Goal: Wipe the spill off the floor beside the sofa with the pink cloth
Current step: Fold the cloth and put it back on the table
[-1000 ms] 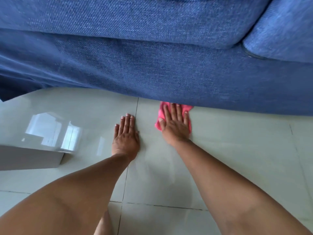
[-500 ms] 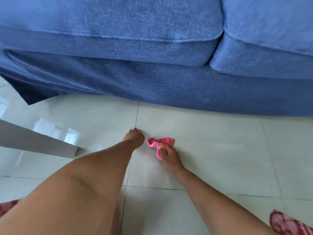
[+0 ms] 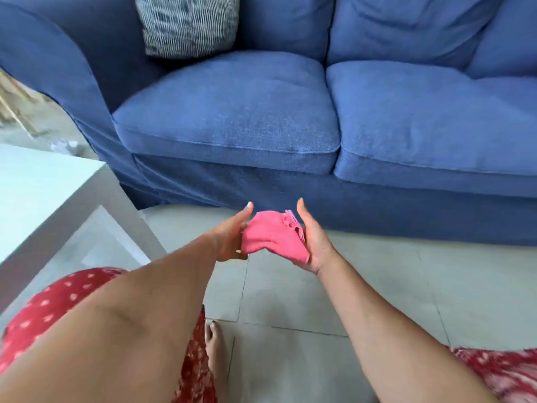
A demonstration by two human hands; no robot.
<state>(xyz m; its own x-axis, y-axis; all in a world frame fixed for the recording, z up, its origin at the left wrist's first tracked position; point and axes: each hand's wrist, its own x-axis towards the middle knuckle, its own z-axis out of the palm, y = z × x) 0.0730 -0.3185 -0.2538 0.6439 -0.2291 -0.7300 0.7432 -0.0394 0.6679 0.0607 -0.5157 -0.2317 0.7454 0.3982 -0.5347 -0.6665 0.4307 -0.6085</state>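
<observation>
The pink cloth (image 3: 274, 235) is bunched up and held in the air above the pale floor tiles (image 3: 377, 286), in front of the blue sofa (image 3: 232, 112). My right hand (image 3: 312, 241) cups it from the right, fingers curled under it. My left hand (image 3: 229, 234) touches its left edge with the fingers stretched out. No spill is visible on the tiles below.
A glass-topped table with a grey frame (image 3: 96, 205) stands close at the left. A striped cushion (image 3: 189, 24) leans in the sofa's corner. My red patterned dress (image 3: 52, 303) and a bare foot (image 3: 215, 344) are at the bottom.
Both hands have come up off the floor with the cloth, which was pressed on the tile by the sofa base. My view has risen and now shows the sofa seats.
</observation>
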